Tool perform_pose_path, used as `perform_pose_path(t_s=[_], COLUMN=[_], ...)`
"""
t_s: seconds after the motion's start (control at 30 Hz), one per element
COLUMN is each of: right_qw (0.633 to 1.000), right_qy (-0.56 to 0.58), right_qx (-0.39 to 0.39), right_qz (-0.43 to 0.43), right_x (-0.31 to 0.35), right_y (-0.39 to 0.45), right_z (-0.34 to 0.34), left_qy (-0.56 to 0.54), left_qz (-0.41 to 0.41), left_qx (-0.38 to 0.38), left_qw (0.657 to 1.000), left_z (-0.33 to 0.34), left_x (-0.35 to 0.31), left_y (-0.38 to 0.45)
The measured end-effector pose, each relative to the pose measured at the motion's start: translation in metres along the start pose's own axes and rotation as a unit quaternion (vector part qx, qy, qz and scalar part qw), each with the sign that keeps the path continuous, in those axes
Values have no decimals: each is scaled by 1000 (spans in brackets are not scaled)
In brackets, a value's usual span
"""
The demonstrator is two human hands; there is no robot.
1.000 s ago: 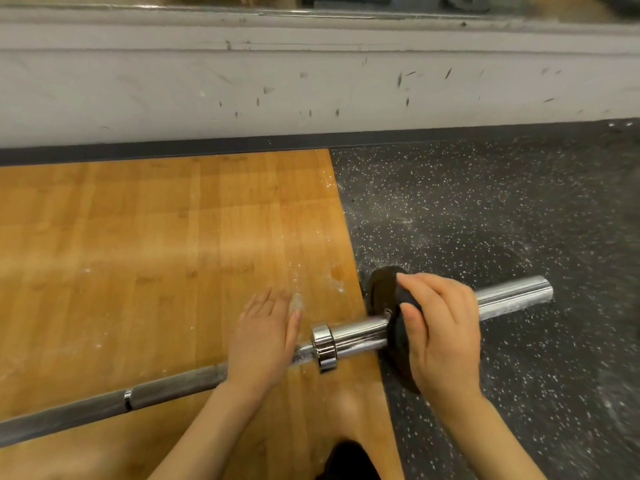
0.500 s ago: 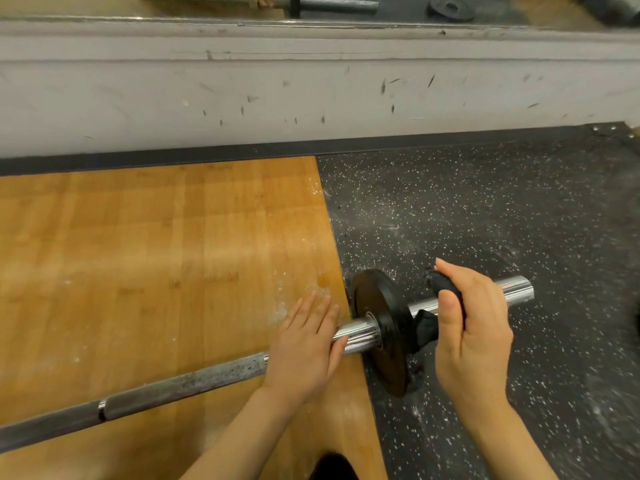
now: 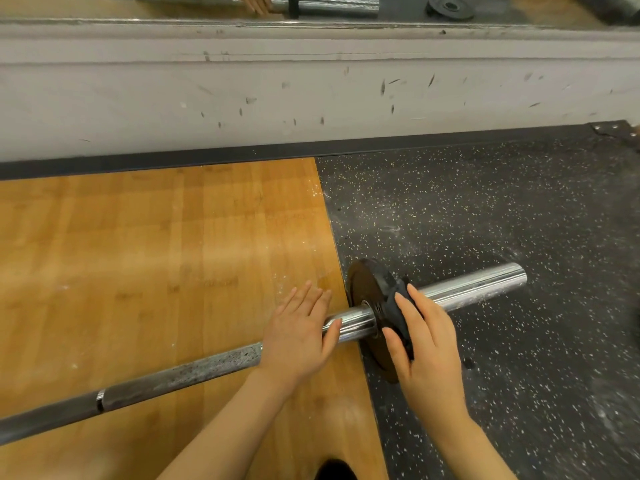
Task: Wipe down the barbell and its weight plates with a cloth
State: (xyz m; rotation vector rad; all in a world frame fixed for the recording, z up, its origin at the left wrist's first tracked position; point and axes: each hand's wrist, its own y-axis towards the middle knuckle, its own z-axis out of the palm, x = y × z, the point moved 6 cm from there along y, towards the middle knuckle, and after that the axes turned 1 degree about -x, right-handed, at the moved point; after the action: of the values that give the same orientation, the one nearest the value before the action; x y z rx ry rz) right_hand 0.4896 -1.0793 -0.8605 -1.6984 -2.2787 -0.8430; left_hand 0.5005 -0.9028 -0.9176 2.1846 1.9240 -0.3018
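Barbell: the barbell (image 3: 194, 370) lay on the floor, running from the lower left edge of the view up to the right; its dull grey shaft crossed the wooden platform (image 3: 145, 258) and its bright chrome sleeve ended over the speckled rubber floor (image 3: 502, 209).
Weight plate: one black weight plate (image 3: 369, 289) stood upright on the sleeve, right at the seam where wood met rubber, its lower rim on the rubber side.
Left hand: the left hand (image 3: 298, 336) lay flat, fingers straight and together, pressing down on the bar where shaft met sleeve, just beside the plate's inner face; it clasped nothing.
Right hand: the right hand (image 3: 424, 344) pressed a dark cloth (image 3: 398, 308) against the plate's outer face, thumb and fingers curled over the cloth, grasping it.
Cloth: bunched between palm and plate, touching the sleeve where it left the plate.
Edges: a black strip (image 3: 156, 159) ran along the foot of a scuffed white wall base (image 3: 242, 81) at the far side of platform and rubber; a mirror (image 3: 173, 5) above it showed the bar's reflection.
Open room: bare wood lay between bar and wall; bare rubber lay beyond the sleeve's free end, to the right and far side.
Near edge: a dark shape at the bottom of the view, too cut off to tell.
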Motion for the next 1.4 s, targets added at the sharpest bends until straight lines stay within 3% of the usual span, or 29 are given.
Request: perform_pose_path(t_s=[0.37,0.63,0.83,1.0,1.23,1.4], right_qw=[989,960,942,930,886,871], right_qy=[24,171,191,225,357,376], right_qx=[143,219,266,286,296,313], right_qz=[-14,-44,-80,-47,-9,42], right_x=[8,-16,-25,-29,-36,-42], right_y=[62,53,66,79,68,82], right_z=[12,-4,13,27,26,52], left_qy=[-6,-21,-16,-17,-14,-11], left_qz=[20,42,40,28,53,53], left_qx=[-50,-77,-73,-79,-83,-85], left_qw=[999,996,996,996,995,995], left_z=[6,8,10,10,10,8], left_x=[-8,-16,-18,-17,-20,-21], left_y=[-15,-29,-32,-30,-35,-35])
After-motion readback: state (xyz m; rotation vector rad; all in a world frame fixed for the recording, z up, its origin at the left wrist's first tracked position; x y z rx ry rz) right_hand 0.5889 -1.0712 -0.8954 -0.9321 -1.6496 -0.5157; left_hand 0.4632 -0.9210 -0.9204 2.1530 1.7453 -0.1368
